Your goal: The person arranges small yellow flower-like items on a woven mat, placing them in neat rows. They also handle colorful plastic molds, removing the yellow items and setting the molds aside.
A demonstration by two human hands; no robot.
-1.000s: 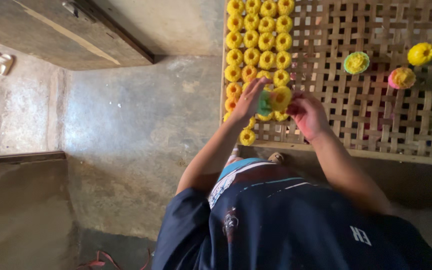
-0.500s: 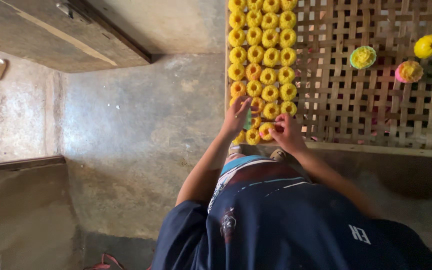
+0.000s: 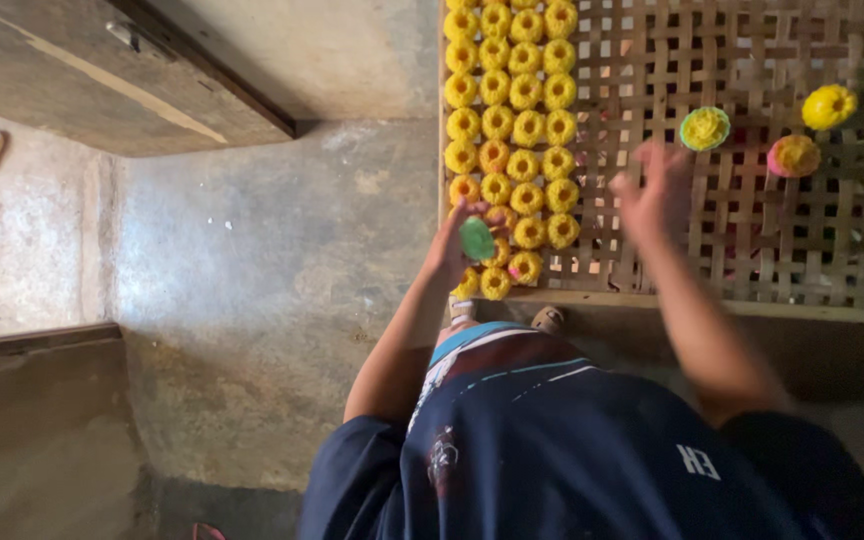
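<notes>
On the woven lattice tray (image 3: 752, 250), yellow ring-shaped pieces (image 3: 512, 110) lie in four close columns along the tray's left edge. The left hand (image 3: 452, 245) is at the near left corner of the tray, above the lowest rings, with its fingers closed around a small green mould (image 3: 476, 239). The right hand (image 3: 657, 195) is raised over the bare lattice to the right of the ring columns, fingers spread apart and holding nothing; it is motion-blurred. Beyond the right hand, further right on the tray, sit a green mould with yellow filling (image 3: 704, 128), a pink mould with yellow filling (image 3: 794, 155) and a yellow mould (image 3: 829, 106), each apart from the others. A concrete floor (image 3: 252, 280) lies to the left of the tray.
</notes>
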